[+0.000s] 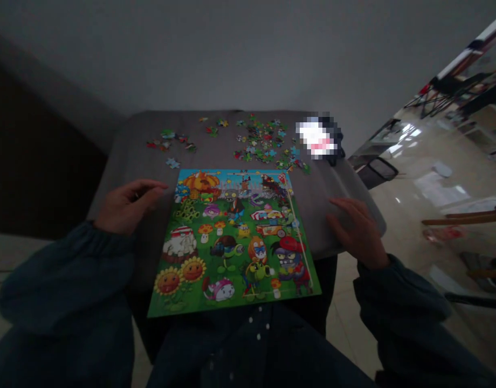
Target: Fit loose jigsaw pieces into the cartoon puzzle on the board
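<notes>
- A colourful cartoon puzzle board (234,237) lies flat at the middle of the grey surface (122,156), its near edge hanging over the surface's front edge toward the person's lap.
- The left hand (126,207) rests on the surface at 9 o'clock from the board, just beside its upper left corner; its fingers (151,188) are loosely curled and point toward the board, holding nothing that can be seen.
- The right hand (355,231) lies palm down at 3 o'clock from the board, near the surface's right edge, fingers together and slightly bent, apart from the board.
- A large heap of loose puzzle pieces (268,143) sits at 12 o'clock, beyond the board's far edge.
- A smaller scatter of pieces (171,141) lies at 11 o'clock.
- A blurred object (318,139) stands at 1 o'clock, beside the heap.
</notes>
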Demonstrator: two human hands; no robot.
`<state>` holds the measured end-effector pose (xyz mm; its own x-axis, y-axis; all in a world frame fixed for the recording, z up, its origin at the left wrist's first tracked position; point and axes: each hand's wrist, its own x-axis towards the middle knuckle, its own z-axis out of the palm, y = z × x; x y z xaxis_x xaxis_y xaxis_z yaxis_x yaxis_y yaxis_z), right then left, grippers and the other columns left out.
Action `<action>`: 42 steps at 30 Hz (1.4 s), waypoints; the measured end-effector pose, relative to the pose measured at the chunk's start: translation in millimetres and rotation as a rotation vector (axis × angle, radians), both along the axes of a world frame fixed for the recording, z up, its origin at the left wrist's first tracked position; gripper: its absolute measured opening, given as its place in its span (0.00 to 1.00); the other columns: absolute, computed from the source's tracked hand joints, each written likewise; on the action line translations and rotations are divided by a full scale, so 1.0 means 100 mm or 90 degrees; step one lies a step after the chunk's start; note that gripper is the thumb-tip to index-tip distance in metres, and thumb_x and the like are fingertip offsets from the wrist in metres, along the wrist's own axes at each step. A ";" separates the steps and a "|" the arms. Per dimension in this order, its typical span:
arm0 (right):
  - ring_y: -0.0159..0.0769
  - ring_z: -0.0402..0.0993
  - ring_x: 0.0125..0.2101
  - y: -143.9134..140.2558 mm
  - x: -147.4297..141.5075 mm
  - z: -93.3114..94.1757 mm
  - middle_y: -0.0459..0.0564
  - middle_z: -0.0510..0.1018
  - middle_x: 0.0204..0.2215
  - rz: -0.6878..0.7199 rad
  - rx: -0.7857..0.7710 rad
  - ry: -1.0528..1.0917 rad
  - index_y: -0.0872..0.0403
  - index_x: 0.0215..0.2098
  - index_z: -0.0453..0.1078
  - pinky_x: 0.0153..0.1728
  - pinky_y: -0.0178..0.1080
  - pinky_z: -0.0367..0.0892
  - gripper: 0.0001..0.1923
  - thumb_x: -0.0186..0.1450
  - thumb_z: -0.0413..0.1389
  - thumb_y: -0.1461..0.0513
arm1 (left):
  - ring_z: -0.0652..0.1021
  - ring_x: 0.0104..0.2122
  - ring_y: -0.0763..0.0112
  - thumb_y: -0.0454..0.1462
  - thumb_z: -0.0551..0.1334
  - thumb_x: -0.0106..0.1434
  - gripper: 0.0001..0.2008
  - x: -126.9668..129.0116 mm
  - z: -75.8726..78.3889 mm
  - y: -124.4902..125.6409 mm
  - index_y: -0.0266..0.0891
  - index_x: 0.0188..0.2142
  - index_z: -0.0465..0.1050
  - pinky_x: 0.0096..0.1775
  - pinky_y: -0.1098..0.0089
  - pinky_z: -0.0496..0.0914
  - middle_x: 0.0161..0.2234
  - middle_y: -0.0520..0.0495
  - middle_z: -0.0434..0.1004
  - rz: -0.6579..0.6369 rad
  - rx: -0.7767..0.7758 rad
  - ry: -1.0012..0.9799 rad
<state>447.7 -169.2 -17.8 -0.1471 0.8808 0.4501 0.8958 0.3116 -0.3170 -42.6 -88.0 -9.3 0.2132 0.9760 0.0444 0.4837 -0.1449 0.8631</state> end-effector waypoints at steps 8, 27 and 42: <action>0.51 0.64 0.54 0.19 0.09 -0.27 0.58 0.71 0.53 -0.111 -0.049 -0.071 0.55 0.56 0.66 0.56 0.56 0.60 0.24 0.67 0.51 0.51 | 0.67 0.21 0.73 0.50 0.59 0.59 0.18 0.15 -0.09 -0.03 0.39 0.38 0.76 0.23 0.73 0.61 0.21 0.54 0.70 0.148 0.012 0.196; 0.55 0.40 0.68 -0.60 -0.51 -0.17 0.59 0.41 0.70 0.219 -0.252 -0.131 0.56 0.71 0.33 0.64 0.55 0.48 0.59 0.56 0.56 0.37 | 0.78 0.41 0.51 0.52 0.47 0.65 0.29 0.15 -0.07 -0.18 0.37 0.54 0.72 0.42 0.58 0.71 0.44 0.39 0.80 0.077 -0.009 0.484; 0.54 0.45 0.67 -0.29 -0.40 0.12 0.58 0.45 0.69 0.226 -0.402 -0.104 0.53 0.71 0.33 0.62 0.53 0.57 0.59 0.55 0.59 0.39 | 0.74 0.37 0.64 0.38 0.52 0.62 0.24 0.11 0.34 0.20 0.44 0.58 0.66 0.37 0.71 0.69 0.36 0.49 0.73 0.014 -0.060 0.059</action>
